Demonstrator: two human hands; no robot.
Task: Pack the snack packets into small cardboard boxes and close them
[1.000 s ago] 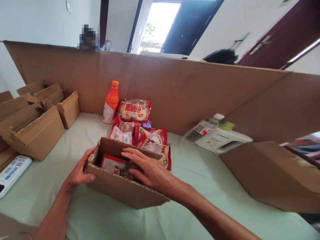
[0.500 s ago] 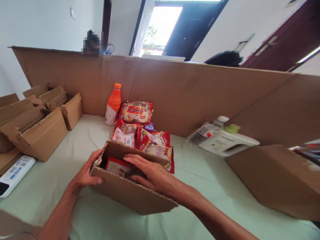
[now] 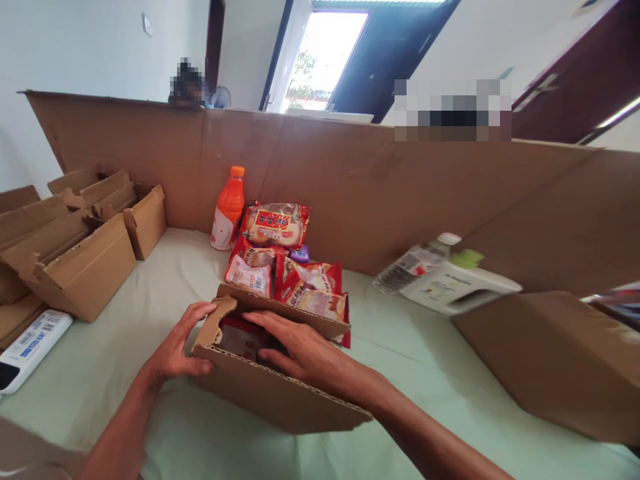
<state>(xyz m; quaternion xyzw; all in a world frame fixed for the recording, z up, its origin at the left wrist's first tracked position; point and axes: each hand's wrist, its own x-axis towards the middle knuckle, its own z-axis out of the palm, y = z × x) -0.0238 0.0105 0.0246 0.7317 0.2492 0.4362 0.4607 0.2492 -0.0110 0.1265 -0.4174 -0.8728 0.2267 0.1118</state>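
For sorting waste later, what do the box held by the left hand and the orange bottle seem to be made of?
Box: corrugated cardboard, matt brown; the wavy core shows along its cut edge.
Orange bottle: probably plastic with a glossy finish, from its shine and moulded shape; whether clear or tinted, I cannot tell.

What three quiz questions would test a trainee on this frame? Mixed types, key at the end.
1. Multiple choice: which hand reaches over the red package inside the open carton?
A. Left
B. Right
C. Both

2. True or false: the orange bottle is lying on its side.

3. Fill in: the white jug with a handle has a ___ cap.

Key:
1. B, the right hand.
2. False; it stands upright.
3. Green.
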